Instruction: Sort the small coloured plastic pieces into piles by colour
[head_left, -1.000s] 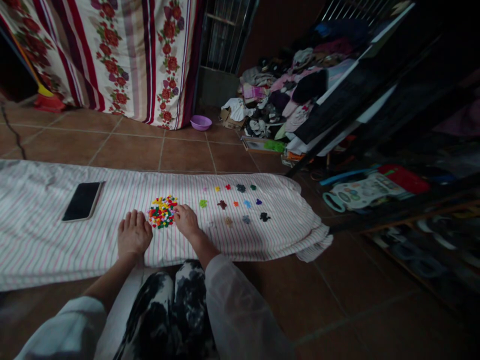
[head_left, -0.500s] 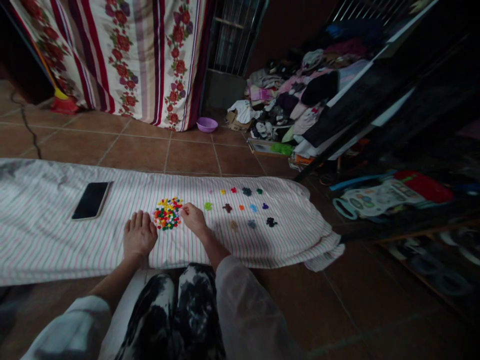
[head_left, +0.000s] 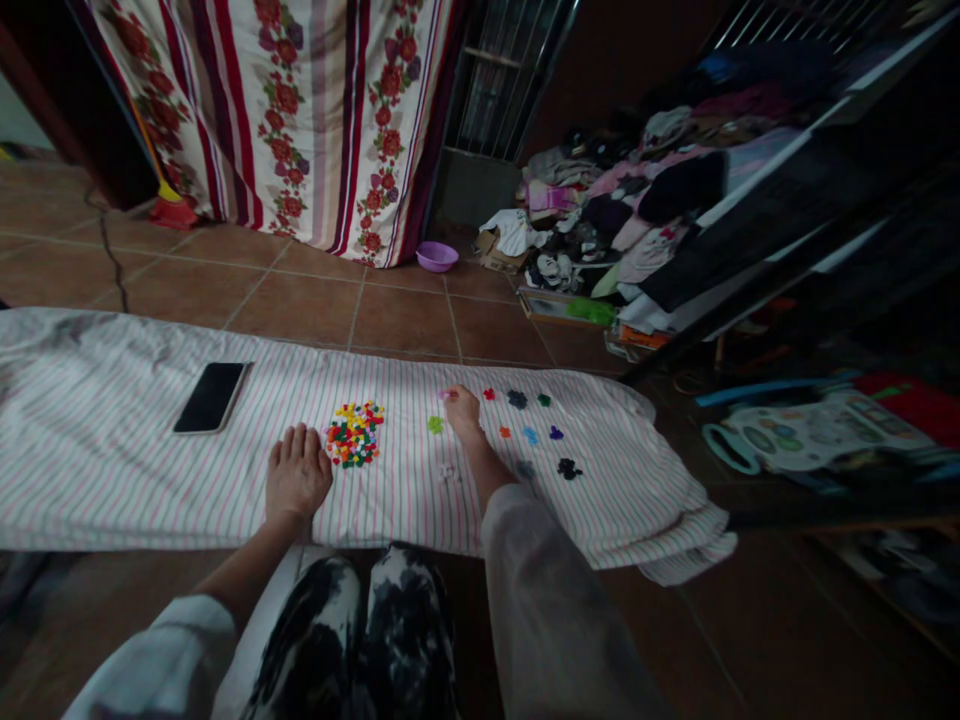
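Pink pieces (head_left: 443, 394) sit at ten o'clock against your curled right hand (head_left: 463, 410), its hold unclear, while your flat, seemingly empty left hand (head_left: 298, 472) has the mixed pile (head_left: 355, 436) at two o'clock: apparently colour-sorting, calling for careful placing.

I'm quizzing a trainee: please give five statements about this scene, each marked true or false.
The left hand rests beside the pile of small multicoloured pieces. True.
The right hand is over that pile. False: its fingertips are at the small pink cluster.
The black-screened rectangular phone lies on the white striped cloth. True.
The shallow purple basin stands on that cloth. False: it stands on the brown tiled floor.
The small orange pieces lie nearer the pile than the small black pieces. True.
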